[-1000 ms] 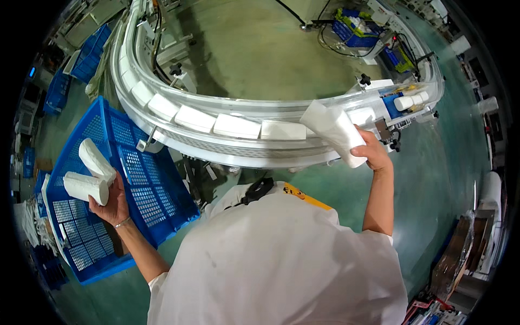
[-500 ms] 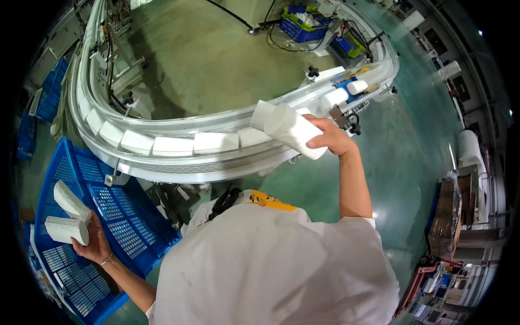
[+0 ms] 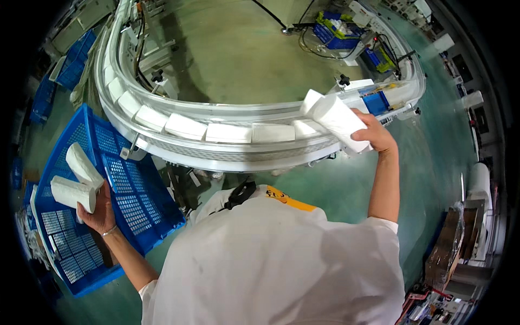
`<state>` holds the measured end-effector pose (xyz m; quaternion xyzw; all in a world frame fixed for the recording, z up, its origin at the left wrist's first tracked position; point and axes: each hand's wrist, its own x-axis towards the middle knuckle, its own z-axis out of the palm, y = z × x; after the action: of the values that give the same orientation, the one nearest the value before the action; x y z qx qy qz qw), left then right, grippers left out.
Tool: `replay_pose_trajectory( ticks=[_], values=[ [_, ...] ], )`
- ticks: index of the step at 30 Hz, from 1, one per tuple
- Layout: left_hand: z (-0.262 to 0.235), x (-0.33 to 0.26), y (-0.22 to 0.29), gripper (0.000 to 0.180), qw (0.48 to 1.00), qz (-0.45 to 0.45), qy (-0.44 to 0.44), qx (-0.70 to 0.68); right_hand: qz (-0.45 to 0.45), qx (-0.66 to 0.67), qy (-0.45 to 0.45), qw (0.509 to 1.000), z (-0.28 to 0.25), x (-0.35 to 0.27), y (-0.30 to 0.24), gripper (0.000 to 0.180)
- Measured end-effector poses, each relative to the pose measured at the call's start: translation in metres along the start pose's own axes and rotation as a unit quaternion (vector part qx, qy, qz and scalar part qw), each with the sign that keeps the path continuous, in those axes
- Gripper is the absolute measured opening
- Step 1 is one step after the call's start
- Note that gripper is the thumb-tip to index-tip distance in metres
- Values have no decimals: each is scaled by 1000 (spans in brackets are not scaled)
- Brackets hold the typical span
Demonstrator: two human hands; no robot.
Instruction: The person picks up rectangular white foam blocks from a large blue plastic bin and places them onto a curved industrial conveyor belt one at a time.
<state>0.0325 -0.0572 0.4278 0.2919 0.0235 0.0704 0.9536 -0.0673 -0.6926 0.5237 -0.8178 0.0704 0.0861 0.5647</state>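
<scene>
Floor (image 3: 314,189): glossy green.
Conveyor (image 3: 227,161): curved white metal, carrying a row of white paper-like rolls (image 3: 228,133).
Crate (image 3: 130,216): blue perforated plastic.
Right hand (image 3: 376,132): fingers wrapped round two rolls (image 3: 338,120), over conveyor.
Left hand (image 3: 101,214): fingers curled round two rolls (image 3: 73,192), over crate.

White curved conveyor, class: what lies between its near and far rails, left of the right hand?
In the head view, a curved row of white rolls lies between the near rail and the far rail.

A curved white conveyor (image 3: 244,163) bends from the far left across the near side to the far right. White rolls (image 3: 228,133) lie on it in a single row, from its left bend along the near stretch.
</scene>
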Motion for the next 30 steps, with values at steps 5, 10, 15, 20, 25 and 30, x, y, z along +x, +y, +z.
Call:
replay_pose_trajectory(
  ticks=[5,10,15,20,25,30],
  values=[
    [-7,0,1,62,998,-18,-66,-8,39,-70,-64,995,-29,19,-2,52],
    [5,-8,1,63,995,10,-58,79,145,-240,-93,955,-54,49,-6,51],
    [20,-21,-1,59,986,20,-140,89,225,-322,-136,910,-83,69,8,48],
    [41,-38,-16,60,985,11,-143,97,256,-356,-193,877,-86,98,32,47],
    [51,-43,-36,60,979,-20,-179,93,228,-237,-238,914,-61,119,50,41],
    [69,-53,-49,62,981,-24,-160,105,217,-334,-203,895,-84,121,26,44]
  ],
)
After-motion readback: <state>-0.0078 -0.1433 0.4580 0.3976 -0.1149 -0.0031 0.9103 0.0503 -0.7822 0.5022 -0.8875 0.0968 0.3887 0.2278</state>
